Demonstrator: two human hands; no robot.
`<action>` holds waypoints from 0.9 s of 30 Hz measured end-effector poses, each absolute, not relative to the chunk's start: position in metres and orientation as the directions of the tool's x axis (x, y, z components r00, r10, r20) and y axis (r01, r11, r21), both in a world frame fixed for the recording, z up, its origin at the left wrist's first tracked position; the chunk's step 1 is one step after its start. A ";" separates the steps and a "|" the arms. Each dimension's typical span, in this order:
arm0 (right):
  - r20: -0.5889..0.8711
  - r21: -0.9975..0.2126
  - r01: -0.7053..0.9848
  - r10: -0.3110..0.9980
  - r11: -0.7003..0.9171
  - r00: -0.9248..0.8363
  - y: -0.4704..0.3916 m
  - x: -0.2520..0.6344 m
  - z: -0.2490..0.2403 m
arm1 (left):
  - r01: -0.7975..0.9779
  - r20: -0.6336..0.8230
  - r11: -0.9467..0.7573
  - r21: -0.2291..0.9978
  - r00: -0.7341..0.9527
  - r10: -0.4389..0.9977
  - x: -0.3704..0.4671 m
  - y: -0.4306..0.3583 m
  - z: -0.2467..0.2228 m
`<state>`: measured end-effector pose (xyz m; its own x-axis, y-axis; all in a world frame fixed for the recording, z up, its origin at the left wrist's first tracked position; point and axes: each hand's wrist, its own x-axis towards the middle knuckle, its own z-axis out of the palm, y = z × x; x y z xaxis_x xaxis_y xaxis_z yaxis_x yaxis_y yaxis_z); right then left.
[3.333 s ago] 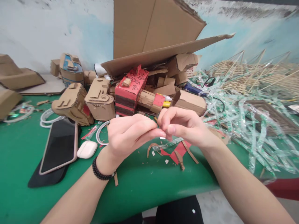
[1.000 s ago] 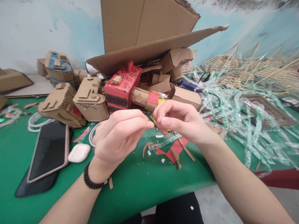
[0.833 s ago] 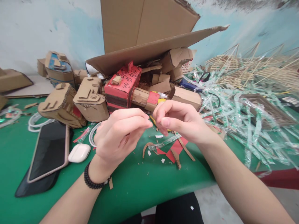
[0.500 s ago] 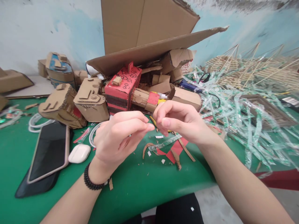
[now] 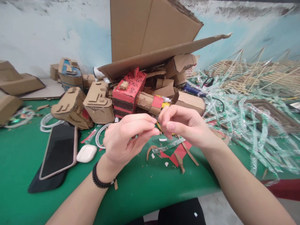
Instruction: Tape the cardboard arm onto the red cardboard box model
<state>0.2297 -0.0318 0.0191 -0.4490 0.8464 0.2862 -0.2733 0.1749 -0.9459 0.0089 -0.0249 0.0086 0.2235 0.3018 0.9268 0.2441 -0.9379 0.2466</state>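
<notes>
My left hand, with a black beaded bracelet at its wrist, is raised over the table, its fingers bent into a loose pinch. Facing it almost tip to tip is my right hand, thumb pressed against curled fingers. Anything between the fingertips is too small or hidden to make out. Below the hands lie red paper scraps, a clear-and-green tape strip, a curved cardboard strip and white paper bits. Just behind them sits a red and black cardboard box with drawn patterns.
Cardboard models and a large cardboard sheet stand along the wall. On the left are a phone, a white earbud case and tape rings. Tangled tape strips and stick frames fill the right side.
The view has shifted slightly, so the table items appear further right and most a little lower. My hands stay close together in nearly the same pose, the left fingertips a little further apart.
</notes>
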 end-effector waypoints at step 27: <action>0.234 -0.967 -0.199 0.875 0.162 -0.424 -0.022 0.226 0.013 | -0.064 0.611 -0.612 0.788 -0.046 0.791 0.019 -0.031 0.011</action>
<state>0.2263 -0.0220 0.0129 -0.4242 0.8749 0.2337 -0.1985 0.1620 -0.9666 0.0192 -0.0313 0.0108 -0.0458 0.7907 0.6105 -0.0641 -0.6122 0.7881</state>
